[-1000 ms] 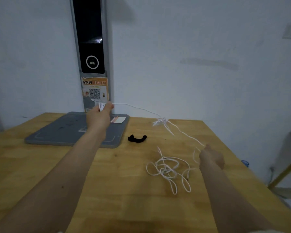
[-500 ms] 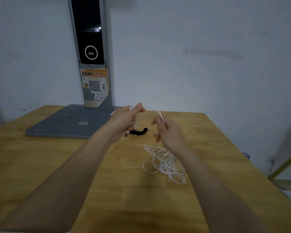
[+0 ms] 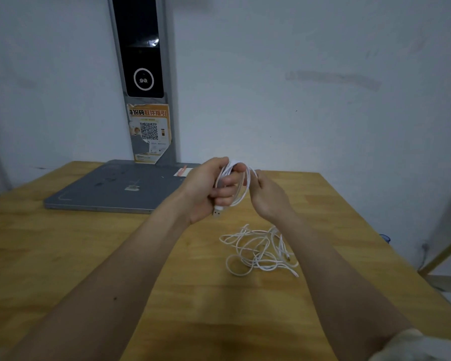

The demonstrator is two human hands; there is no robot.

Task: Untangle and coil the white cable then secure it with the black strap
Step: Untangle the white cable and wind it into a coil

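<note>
My left hand holds a few loops of the white cable above the table, with the USB plug sticking out below the palm. My right hand pinches the loop's right side. The rest of the cable lies in a loose tangle on the wooden table, below and right of my hands. The black strap is hidden behind my hands.
A flat grey base with a tall post carrying a dark screen and an orange QR sticker stands at the table's back against the white wall. The table's right edge drops off near a wooden frame.
My hands came together from wide apart. The stretched cable is now wound into loops in my left hand, and the strap is covered by my hands.
</note>
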